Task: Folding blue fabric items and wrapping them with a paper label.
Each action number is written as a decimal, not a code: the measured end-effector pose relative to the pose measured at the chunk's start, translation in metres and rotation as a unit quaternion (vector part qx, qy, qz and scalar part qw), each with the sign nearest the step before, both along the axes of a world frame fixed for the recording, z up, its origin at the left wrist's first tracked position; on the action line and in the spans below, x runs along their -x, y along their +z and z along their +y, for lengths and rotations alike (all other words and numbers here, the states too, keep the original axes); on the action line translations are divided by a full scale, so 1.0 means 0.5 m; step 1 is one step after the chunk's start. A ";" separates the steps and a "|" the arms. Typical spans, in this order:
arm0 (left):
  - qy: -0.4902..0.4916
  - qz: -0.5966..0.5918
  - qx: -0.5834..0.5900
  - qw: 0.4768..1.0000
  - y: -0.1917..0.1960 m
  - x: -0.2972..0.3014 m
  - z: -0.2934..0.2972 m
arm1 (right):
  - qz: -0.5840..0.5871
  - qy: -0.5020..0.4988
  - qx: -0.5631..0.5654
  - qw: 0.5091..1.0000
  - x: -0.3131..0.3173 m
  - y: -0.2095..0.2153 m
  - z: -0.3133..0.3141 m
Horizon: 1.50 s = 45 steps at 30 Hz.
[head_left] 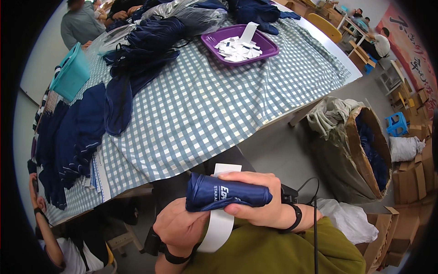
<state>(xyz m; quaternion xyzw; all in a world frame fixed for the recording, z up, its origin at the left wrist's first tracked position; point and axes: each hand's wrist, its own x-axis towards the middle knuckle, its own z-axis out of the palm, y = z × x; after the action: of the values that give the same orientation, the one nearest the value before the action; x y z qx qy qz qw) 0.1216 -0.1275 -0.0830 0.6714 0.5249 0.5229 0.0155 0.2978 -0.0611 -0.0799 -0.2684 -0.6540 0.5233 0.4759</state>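
Observation:
A tightly rolled navy fabric bundle [228, 194] with white print lies crosswise above my lap. My right hand [260, 196] wraps its right end, thumb on the near side and fingers over the far side. At the bundle's left end is my left hand [180, 223], curled closed against it, its fingertips hidden behind the fabric. A white strip [219, 233] passes behind the roll; its upper end shows beyond my right fingers and its lower part hangs between my wrists.
The checked-cloth table [200, 114] carries navy fabric piles [82, 132], a teal basket [70, 75] and a purple tray [273, 48] of white slips. Right of it stand a large carton [351, 150] of navy fabric, a blue stool [396, 124] and cardboard boxes [410, 182]. Other people sit around.

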 end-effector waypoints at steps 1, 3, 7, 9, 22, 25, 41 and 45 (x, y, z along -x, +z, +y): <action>0.002 -0.003 -0.028 1.000 -0.004 -0.001 -0.001 | -0.001 -0.002 0.005 1.000 0.002 -0.001 -0.001; 0.022 0.002 -0.046 0.999 -0.009 -0.004 -0.006 | 0.003 0.003 0.012 1.000 0.008 -0.005 -0.005; 0.041 0.017 -0.083 0.996 -0.027 0.016 -0.015 | 0.009 0.011 0.034 0.999 0.017 -0.014 -0.009; 0.065 0.011 -0.102 0.993 -0.025 0.022 -0.013 | 0.016 0.019 0.046 0.999 0.021 -0.016 -0.010; -0.059 0.023 -0.065 0.996 0.002 0.019 0.027 | 0.037 0.053 0.108 0.992 0.031 -0.037 -0.025; -0.052 -0.017 -0.038 0.998 0.003 0.010 0.017 | 0.056 0.067 0.115 0.990 0.027 -0.051 -0.024; -0.064 -0.113 -0.014 0.991 -0.013 0.002 0.001 | -0.032 0.045 -0.018 0.998 0.020 -0.045 -0.015; -0.071 -0.153 0.008 0.986 -0.007 0.003 -0.008 | -0.029 0.057 -0.061 0.996 0.022 -0.036 -0.014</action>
<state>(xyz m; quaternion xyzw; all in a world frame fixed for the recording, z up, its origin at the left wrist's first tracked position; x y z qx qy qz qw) 0.1200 -0.1316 -0.0867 0.6188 0.4713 0.6132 0.1378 0.2866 -0.0682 -0.0977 -0.2161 -0.7126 0.5004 0.4417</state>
